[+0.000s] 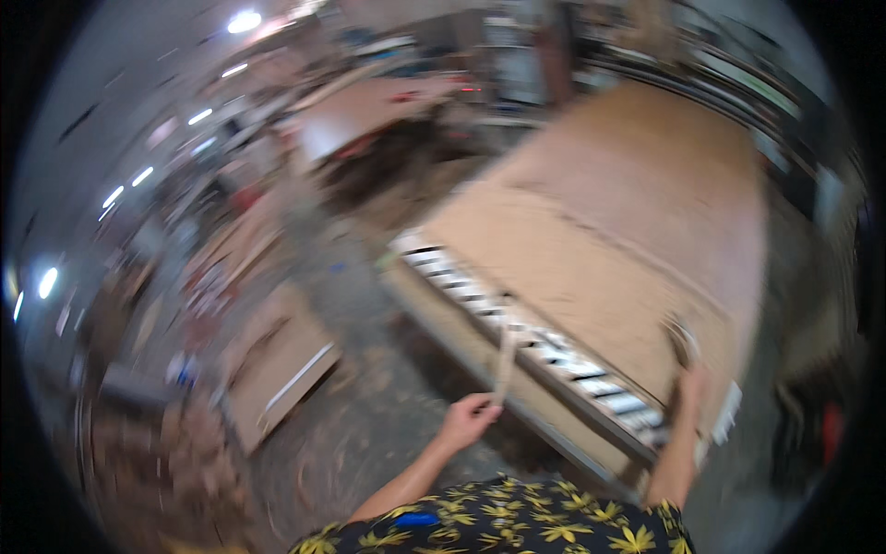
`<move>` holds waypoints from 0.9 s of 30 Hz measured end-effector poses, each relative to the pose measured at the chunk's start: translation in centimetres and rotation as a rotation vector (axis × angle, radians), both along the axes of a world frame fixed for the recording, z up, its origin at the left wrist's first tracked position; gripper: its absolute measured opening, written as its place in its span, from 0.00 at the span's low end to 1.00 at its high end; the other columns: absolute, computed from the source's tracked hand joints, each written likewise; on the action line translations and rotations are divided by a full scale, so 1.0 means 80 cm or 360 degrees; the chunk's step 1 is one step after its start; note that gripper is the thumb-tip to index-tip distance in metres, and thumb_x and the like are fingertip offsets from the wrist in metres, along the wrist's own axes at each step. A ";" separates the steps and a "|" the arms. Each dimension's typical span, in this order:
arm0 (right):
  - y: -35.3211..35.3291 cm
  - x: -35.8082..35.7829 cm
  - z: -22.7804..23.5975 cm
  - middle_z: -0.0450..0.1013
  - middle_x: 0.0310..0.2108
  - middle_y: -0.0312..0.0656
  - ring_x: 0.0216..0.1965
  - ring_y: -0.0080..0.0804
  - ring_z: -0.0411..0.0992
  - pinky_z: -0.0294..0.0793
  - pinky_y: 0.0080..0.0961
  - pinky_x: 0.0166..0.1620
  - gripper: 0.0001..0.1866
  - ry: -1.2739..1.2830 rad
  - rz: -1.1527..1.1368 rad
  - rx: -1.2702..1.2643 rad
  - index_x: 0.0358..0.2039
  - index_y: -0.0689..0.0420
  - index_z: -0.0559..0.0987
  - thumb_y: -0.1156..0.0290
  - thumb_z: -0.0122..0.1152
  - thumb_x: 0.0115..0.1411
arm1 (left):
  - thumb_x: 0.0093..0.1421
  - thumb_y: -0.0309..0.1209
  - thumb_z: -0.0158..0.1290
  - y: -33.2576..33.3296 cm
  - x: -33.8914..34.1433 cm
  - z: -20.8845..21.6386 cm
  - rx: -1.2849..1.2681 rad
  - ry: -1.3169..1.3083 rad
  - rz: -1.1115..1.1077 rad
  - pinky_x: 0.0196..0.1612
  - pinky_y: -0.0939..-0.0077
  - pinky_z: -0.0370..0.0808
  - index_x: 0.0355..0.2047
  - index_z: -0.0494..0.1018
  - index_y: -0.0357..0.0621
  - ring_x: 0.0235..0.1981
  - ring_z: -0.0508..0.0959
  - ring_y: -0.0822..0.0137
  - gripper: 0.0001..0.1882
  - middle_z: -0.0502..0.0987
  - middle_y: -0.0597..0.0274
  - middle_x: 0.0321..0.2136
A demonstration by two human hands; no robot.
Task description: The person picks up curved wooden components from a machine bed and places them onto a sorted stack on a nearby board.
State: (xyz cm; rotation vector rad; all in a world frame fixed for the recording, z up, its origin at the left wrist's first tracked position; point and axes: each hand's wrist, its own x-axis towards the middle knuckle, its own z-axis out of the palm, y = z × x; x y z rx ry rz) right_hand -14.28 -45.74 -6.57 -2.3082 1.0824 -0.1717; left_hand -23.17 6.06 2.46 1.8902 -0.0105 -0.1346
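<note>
My left hand (469,420) is closed around the lower end of a thin, pale strip (506,355), probably wood. The strip stands roughly upright in front of the near edge of a large machine table. My right hand (690,380) is over the near right part of a broad tan board (591,249) on that table. From its fingers rises a curved, pale strip-like thing (683,337), blurred by motion; its kind cannot be made out. Along the table's near side runs a row of black and white slanted bars (471,291).
A low stack of brown panels (284,369) lies on the grey floor (360,388) to the left. Farther back is another table with a reddish-brown sheet (369,111). Machine rails (701,88) cross the far end of the board. Blurred clutter fills the left side.
</note>
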 end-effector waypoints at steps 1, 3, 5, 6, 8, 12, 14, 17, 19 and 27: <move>-0.006 -0.009 -0.006 0.76 0.27 0.52 0.30 0.45 0.73 0.71 0.43 0.33 0.11 -0.0102 0.0107 -0.0119 0.32 0.64 0.79 0.69 0.60 0.52 | 0.63 0.35 0.58 0.013 -0.009 -0.007 -0.0077 -0.0010 0.0063 0.37 0.76 0.77 0.48 0.77 0.38 0.31 0.79 0.73 0.17 0.80 0.62 0.34; -0.024 -0.012 -0.014 0.75 0.26 0.51 0.27 0.43 0.71 0.70 0.41 0.30 0.13 -0.0216 0.0280 -0.0317 0.31 0.66 0.78 0.68 0.61 0.52 | 0.64 0.36 0.58 0.046 -0.027 -0.018 -0.0137 -0.0060 0.0133 0.36 0.75 0.76 0.50 0.76 0.38 0.30 0.78 0.73 0.18 0.80 0.62 0.33; -0.033 -0.005 -0.014 0.75 0.30 0.52 0.29 0.43 0.72 0.71 0.41 0.32 0.17 -0.0127 0.0331 -0.0361 0.35 0.67 0.77 0.64 0.62 0.51 | 0.64 0.35 0.58 0.081 -0.056 -0.021 -0.0078 -0.0110 0.0249 0.36 0.74 0.76 0.50 0.76 0.38 0.29 0.77 0.72 0.18 0.80 0.61 0.32; -0.040 0.001 -0.009 0.75 0.31 0.53 0.30 0.43 0.72 0.72 0.41 0.33 0.20 -0.0079 0.0350 -0.0402 0.36 0.67 0.77 0.62 0.63 0.51 | 0.63 0.35 0.58 0.092 -0.073 -0.028 -0.0055 -0.0134 0.0328 0.37 0.74 0.75 0.50 0.76 0.38 0.29 0.77 0.71 0.18 0.80 0.61 0.31; -0.039 0.023 0.004 0.75 0.34 0.54 0.33 0.43 0.73 0.73 0.41 0.35 0.25 -0.0020 0.0406 -0.0464 0.40 0.68 0.76 0.58 0.65 0.50 | 0.63 0.36 0.57 0.129 -0.112 -0.043 -0.0005 -0.0222 0.0586 0.39 0.71 0.76 0.49 0.77 0.40 0.33 0.80 0.68 0.17 0.81 0.57 0.33; -0.021 0.076 0.029 0.76 0.41 0.56 0.38 0.43 0.75 0.75 0.40 0.38 0.36 -0.0003 0.0480 -0.0478 0.48 0.70 0.74 0.51 0.68 0.49 | 0.63 0.38 0.56 0.188 -0.215 -0.060 0.0022 -0.0169 0.1070 0.40 0.70 0.76 0.48 0.77 0.42 0.36 0.82 0.65 0.16 0.82 0.55 0.34; 0.028 0.113 0.020 0.76 0.44 0.57 0.41 0.43 0.76 0.76 0.40 0.40 0.41 -0.0103 0.0554 -0.0331 0.51 0.71 0.73 0.47 0.69 0.48 | 0.63 0.38 0.56 0.219 -0.286 -0.086 0.0046 -0.0111 0.1334 0.38 0.70 0.75 0.47 0.77 0.42 0.33 0.81 0.67 0.16 0.82 0.57 0.31; 0.123 0.182 0.021 0.77 0.46 0.51 0.41 0.39 0.78 0.79 0.38 0.39 0.42 0.0047 0.0819 -0.0121 0.55 0.62 0.74 0.43 0.69 0.48 | 0.64 0.38 0.55 0.256 -0.374 -0.097 -0.0172 -0.0065 0.1628 0.32 0.72 0.72 0.41 0.77 0.41 0.25 0.75 0.72 0.13 0.78 0.64 0.24; 0.210 0.207 0.028 0.73 0.53 0.43 0.46 0.31 0.77 0.82 0.36 0.42 0.44 0.0564 0.1695 -0.1466 0.62 0.44 0.69 0.35 0.67 0.48 | 0.65 0.37 0.55 0.270 -0.420 -0.091 -0.0191 -0.0087 0.1803 0.30 0.74 0.71 0.38 0.77 0.41 0.24 0.74 0.74 0.12 0.78 0.66 0.22; 0.646 0.075 -0.015 0.65 0.26 0.48 0.26 0.41 0.64 0.65 0.43 0.31 0.20 0.0191 0.1500 0.0411 0.31 0.54 0.67 0.51 0.60 0.59 | 0.64 0.34 0.57 0.274 -0.609 -0.095 -0.0235 -0.0414 0.2875 0.30 0.76 0.72 0.42 0.77 0.35 0.24 0.74 0.75 0.14 0.76 0.65 0.22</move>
